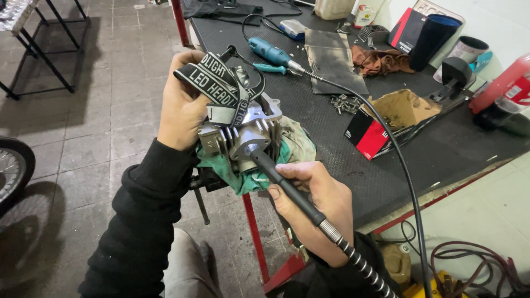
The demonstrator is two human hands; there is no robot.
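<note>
Steadying finned cylinder head [243,135] in left hand [182,107] grip, headlamp strap [212,74] looped above; right hand [314,207] grip pinching flex-shaft handpiece [284,187] pen-style, tip entering port, green rag [237,171] cushioning beneath.

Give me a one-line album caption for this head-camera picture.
Left hand steadies a finned metal engine part on a green rag; right hand guides a flexible-shaft grinder handpiece.

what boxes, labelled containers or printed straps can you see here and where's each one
Small carton: bench middle, red and black, lying tilted beside torn brown paper.
Flat box: back of bench, red and black, leaning behind a dark cylinder.
Red bottle: right edge, white label, lying on its side.
Small white container: far back, red-marked label.
Headlamp strap: black with white lettering, looped over the left hand.
</note>
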